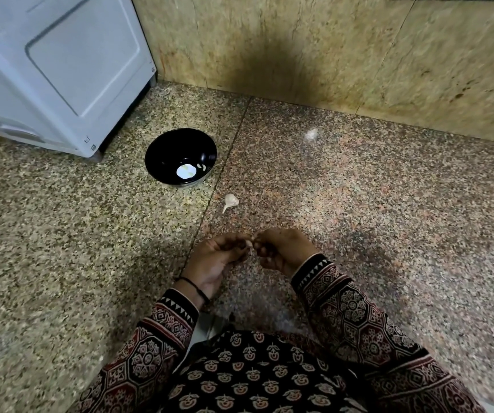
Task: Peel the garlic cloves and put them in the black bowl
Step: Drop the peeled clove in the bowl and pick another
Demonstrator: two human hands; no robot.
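My left hand and my right hand meet low in the middle of the view, and both pinch a small pale garlic clove between their fingertips. A garlic bulb with its stem lies on the speckled floor just beyond the hands. Further off to the left stands the black bowl; a peeled clove lies inside it beside a bright reflection.
A white appliance stands at the back left, close behind the bowl. A stone wall panel runs along the back. A pale scrap lies on the floor to the right. My patterned lap fills the bottom.
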